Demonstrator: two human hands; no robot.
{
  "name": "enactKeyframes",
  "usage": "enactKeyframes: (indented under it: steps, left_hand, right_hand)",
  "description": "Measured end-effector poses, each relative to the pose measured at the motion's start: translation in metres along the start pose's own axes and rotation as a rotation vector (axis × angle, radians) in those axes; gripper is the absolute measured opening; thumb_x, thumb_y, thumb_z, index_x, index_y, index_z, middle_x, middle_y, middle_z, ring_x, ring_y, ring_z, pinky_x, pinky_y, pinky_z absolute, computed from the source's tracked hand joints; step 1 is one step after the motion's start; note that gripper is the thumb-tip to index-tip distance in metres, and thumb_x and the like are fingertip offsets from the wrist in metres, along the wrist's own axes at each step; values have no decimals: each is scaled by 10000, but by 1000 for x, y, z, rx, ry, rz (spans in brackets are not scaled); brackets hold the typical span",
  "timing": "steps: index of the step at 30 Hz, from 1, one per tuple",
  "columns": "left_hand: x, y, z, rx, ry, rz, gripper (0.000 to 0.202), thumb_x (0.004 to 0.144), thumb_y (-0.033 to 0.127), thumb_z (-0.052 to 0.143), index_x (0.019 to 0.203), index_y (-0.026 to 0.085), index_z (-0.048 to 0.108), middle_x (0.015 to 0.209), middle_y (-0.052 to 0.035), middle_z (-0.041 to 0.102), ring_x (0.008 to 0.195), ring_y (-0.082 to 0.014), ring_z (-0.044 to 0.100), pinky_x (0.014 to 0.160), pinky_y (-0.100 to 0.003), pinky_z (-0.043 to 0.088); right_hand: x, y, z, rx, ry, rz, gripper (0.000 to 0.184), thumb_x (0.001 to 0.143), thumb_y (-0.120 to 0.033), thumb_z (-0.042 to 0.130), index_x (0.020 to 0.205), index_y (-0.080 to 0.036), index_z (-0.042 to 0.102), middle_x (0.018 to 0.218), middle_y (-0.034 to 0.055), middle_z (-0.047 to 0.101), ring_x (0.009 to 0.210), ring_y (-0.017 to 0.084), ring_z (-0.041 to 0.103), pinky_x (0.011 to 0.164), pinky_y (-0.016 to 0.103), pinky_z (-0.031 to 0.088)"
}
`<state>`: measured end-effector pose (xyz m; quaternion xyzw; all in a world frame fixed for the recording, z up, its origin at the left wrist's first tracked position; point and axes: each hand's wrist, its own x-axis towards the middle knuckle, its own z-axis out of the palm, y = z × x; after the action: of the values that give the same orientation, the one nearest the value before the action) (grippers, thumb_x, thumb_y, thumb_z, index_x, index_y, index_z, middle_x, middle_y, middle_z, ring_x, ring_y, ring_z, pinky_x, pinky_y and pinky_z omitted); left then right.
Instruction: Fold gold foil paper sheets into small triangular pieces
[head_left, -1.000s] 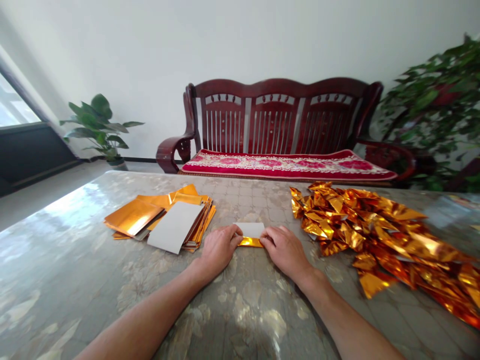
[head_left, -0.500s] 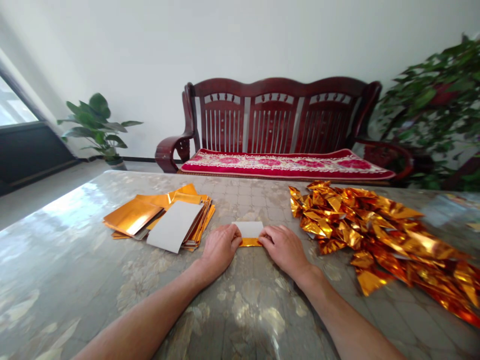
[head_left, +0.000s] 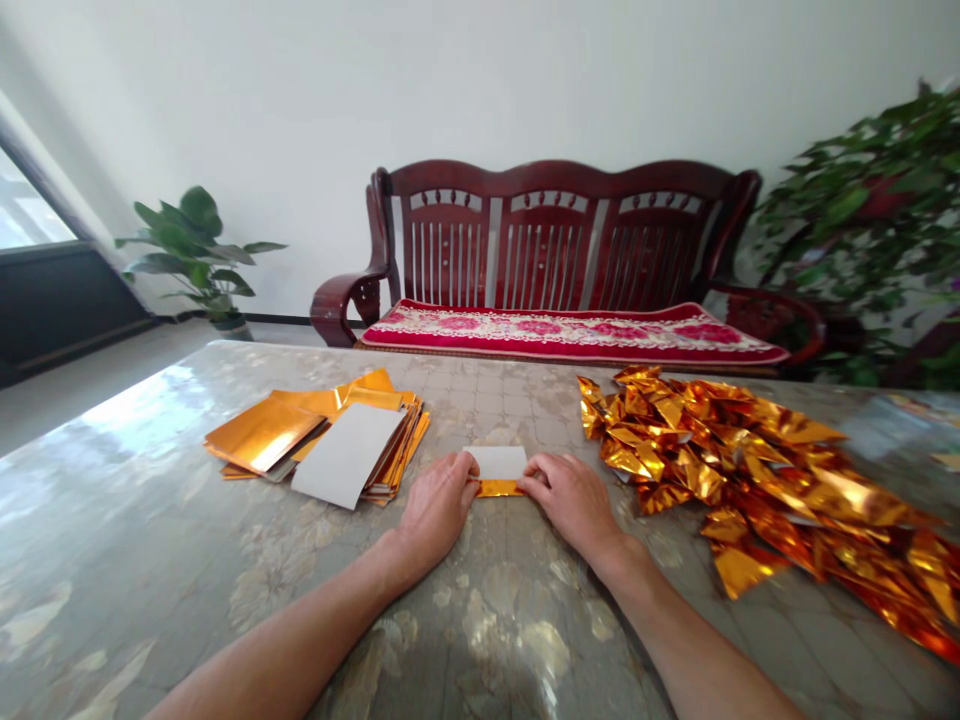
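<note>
A sheet of gold foil paper (head_left: 501, 463) lies on the table between my hands, white side up, its near edge turned over into a narrow gold strip. My left hand (head_left: 442, 500) pinches the left end of that fold. At the right end, my right hand (head_left: 570, 500) grips it with thumb and fingers. Left of my hands is a loose stack of gold foil sheets (head_left: 266, 430), with one sheet (head_left: 349, 455) white side up on top. A heap of folded gold foil pieces (head_left: 712, 440) spreads over the table's right side.
The table (head_left: 300, 620) has a glossy, patterned cover. Clear plastic (head_left: 900, 425) lies at its far right. Behind it stands a dark red wooden bench (head_left: 547, 235) with a flowered cushion (head_left: 570, 330). Potted plants stand at the left (head_left: 199, 250) and right (head_left: 862, 210).
Both hands keep hold of the folded sheet. My fingers have shifted only slightly along the fold, and the view has tilted a little.
</note>
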<state>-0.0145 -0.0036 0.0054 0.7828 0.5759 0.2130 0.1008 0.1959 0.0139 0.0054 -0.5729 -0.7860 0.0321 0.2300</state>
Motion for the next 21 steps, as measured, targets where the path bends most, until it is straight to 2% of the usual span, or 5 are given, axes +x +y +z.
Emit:
enactKeyframes:
  steps: [4, 8, 12, 16, 21]
  left_hand:
    - [-2, 0, -1, 45, 24, 27, 96, 925, 210, 515, 985, 204, 589, 972, -43, 615, 910, -194, 591, 796, -294, 453]
    - [-1, 1, -2, 133, 34, 192, 198, 934, 174, 502, 1030, 250, 657, 1143, -43, 605, 1019, -208, 552, 884, -329, 456]
    - [-3, 7, -2, 219, -82, 314, 173, 934, 184, 525, 1041, 231, 653, 994, -37, 649, 958, -209, 569, 868, -335, 478]
    - [-11, 20, 0, 363, -150, 323, 143, 910, 137, 529, 1021, 159, 617, 979, -74, 646, 916, -235, 584, 824, -366, 506]
    - [-21, 32, 2, 478, -159, 297, 306, 898, 68, 470, 1183, 103, 574, 1123, -144, 632, 1000, -252, 595, 858, -392, 520]
  right_hand:
    - [-1, -1, 1, -64, 26, -67, 114, 847, -317, 700, 828, -225, 635, 836, 2, 684, 816, 192, 591, 695, 294, 371]
    - [-2, -8, 2, -171, 40, -197, 51, 883, -252, 662, 872, -211, 633, 876, 20, 654, 875, 204, 568, 753, 308, 370]
    - [-6, -17, 0, -247, -33, -323, 64, 921, -194, 596, 896, -220, 648, 888, 29, 638, 887, 202, 561, 777, 313, 376]
    - [-15, -30, -3, -337, -86, -324, 117, 913, -152, 586, 976, -219, 658, 916, 42, 642, 881, 217, 578, 777, 337, 410]
    - [-27, -50, 1, -495, -146, -280, 225, 894, -81, 549, 1086, -140, 651, 986, 109, 654, 874, 253, 591, 745, 385, 462]
